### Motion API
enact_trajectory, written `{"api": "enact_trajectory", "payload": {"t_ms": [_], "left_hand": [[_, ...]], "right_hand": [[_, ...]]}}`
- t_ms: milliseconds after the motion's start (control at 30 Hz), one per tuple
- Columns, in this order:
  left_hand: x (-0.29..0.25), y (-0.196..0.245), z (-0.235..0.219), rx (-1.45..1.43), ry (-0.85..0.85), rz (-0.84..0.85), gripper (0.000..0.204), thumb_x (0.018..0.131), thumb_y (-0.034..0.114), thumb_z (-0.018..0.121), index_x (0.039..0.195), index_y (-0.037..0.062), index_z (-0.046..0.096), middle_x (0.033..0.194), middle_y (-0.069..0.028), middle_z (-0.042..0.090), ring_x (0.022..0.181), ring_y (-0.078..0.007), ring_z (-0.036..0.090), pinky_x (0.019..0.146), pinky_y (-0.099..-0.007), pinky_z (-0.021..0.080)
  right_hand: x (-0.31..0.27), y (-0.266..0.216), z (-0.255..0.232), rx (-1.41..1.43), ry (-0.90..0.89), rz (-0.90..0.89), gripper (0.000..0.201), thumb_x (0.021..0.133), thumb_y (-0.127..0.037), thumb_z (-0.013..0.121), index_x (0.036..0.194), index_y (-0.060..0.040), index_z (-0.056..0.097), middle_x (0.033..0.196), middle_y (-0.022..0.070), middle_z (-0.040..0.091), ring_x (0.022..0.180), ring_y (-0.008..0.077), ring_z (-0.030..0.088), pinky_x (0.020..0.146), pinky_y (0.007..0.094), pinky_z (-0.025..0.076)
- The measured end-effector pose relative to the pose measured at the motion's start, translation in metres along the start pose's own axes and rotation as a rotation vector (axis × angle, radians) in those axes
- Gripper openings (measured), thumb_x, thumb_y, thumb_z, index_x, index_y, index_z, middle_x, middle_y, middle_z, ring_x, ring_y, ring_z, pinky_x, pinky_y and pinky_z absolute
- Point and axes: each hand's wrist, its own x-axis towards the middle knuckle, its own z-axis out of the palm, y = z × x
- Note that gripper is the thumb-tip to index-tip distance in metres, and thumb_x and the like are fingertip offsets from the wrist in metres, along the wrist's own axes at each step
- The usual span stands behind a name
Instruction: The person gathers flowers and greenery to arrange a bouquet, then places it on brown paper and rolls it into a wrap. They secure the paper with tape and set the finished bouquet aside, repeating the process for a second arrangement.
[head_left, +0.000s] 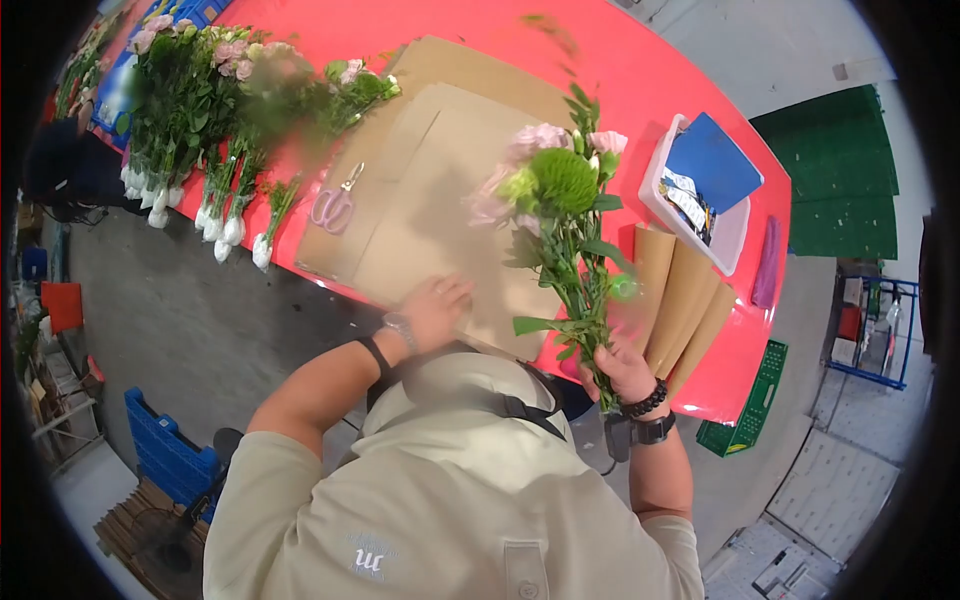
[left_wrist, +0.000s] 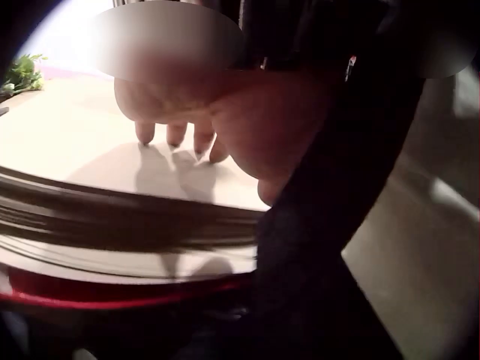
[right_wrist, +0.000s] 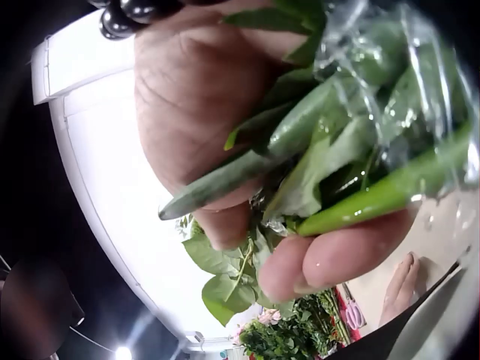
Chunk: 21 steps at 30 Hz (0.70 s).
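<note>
My right hand [head_left: 625, 370] grips the stems of a bouquet [head_left: 570, 200] with pink blooms and a round green flower, held upright above the table's near edge. The right wrist view shows the fingers [right_wrist: 352, 255] curled round green stems [right_wrist: 397, 187], with clear wet plastic wrap [right_wrist: 375, 52] beside them. My left hand [head_left: 438, 308] rests on a stack of brown paper sheets [head_left: 400, 220]. In the left wrist view, the left hand [left_wrist: 225, 120] has its fingers extended on the top sheet [left_wrist: 97, 150], near the stack's edge.
Pink-handled scissors [head_left: 335, 208] lie on the paper's left part. Several wrapped flower bunches [head_left: 190, 110] line the red table's [head_left: 620, 50] left side. At the right are rolled brown papers [head_left: 680, 300], a pink tray [head_left: 735, 235] with a blue board [head_left: 712, 165], and a purple item [head_left: 767, 262].
</note>
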Motion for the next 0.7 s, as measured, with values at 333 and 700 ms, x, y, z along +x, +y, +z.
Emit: {"api": "enact_trajectory", "payload": {"t_ms": [333,700], "left_hand": [[-0.009,0.010,-0.067,-0.400,0.416,-0.084,0.043,0.079,0.017,0.079,0.118,0.0059,0.067,0.126,-0.0120,0.067,0.107,-0.0340,0.066,0.098,-0.0481,0.050],[-0.011,0.071,-0.203,-0.148,0.720,0.194,0.048,0.074,0.008,0.078,0.120,0.0024,0.070,0.127,-0.0139,0.070,0.078,-0.0216,0.067,0.063,-0.0334,0.048]], "right_hand": [[-0.004,-0.022,0.019,0.001,-0.010,0.048,0.039,0.113,-0.037,0.048,0.103,-0.0020,0.062,0.066,0.0039,0.061,0.051,0.0123,0.056,0.050,0.0255,0.043],[-0.004,-0.033,0.048,-0.018,-0.036,0.157,0.029,0.111,-0.032,0.055,0.108,-0.0033,0.060,0.073,0.0020,0.061,0.057,0.0106,0.056,0.052,0.0266,0.044]]}}
